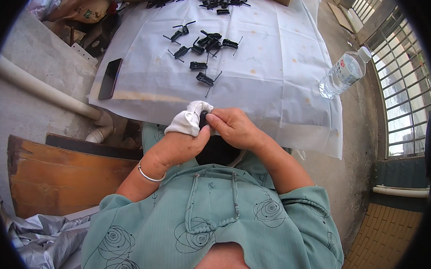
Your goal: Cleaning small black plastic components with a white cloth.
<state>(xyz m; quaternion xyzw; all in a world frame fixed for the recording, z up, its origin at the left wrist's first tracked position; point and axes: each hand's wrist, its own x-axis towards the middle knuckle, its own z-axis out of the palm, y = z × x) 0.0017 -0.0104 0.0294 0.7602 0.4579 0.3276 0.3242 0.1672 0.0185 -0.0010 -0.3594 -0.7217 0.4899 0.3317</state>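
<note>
White plastic sheet (275, 89) spread over the table, filling the upper middle of the view. At four o'clock, green barred railing (400, 94) curving along the rim. At nine o'clock, pale pipe (44, 91) running aslant, with brown wooden board (69, 176) below it. Near two o'clock on the sheet's edge, clear water bottle (345, 73) lying tilted. Toward ten o'clock, dark phone (110, 78) flat at the sheet's left edge. At twelve o'clock, scattered black clips (205, 42) in a loose cluster, more piled further up. At centre, left hand (181, 145) wearing a white cloth wrap (189, 119) over the fingers, silver bangle (148, 176) at the wrist. Right hand (235, 128) just beside it, fingers pressed together, pinching a small black piece (204, 118) held between both hands, touching the cloth wrap at its nine o'clock side, mostly hidden by the fingers.
</note>
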